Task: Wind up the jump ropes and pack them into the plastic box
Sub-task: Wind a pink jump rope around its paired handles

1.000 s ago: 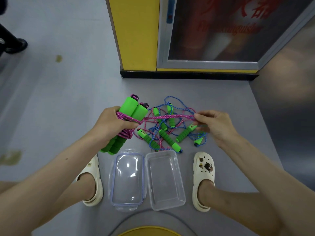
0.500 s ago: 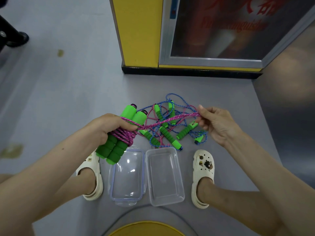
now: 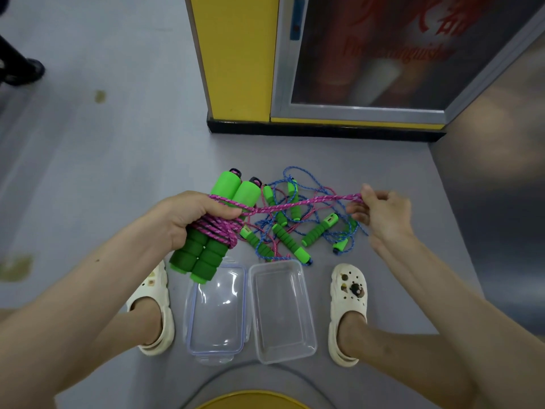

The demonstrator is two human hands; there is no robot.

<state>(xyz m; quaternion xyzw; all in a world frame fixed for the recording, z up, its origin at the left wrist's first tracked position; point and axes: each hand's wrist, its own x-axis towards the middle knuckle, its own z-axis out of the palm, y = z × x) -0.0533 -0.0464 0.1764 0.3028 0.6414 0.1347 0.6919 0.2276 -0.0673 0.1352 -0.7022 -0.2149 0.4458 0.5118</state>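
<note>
Now left hand (image 3: 191, 219) grips two green handles (image 3: 206, 246) side by side, pink rope (image 3: 295, 203) coiled round them. Rope stretches right to right hand (image 3: 386, 214), pinched in its fingers. Tangled jump ropes (image 3: 290, 234) lie on floor just beyond. Near side: lid (image 3: 218, 314) left, open plastic box (image 3: 283, 311) touching it on right.

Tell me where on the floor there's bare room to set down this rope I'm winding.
Widest bare floor lies left of the left hand, out past the left shoe. A narrower strip runs between the tangled ropes and the yellow cabinet base. The plastic box holds nothing. Crowded: just ahead of the box and lid, where those ropes pile.
</note>
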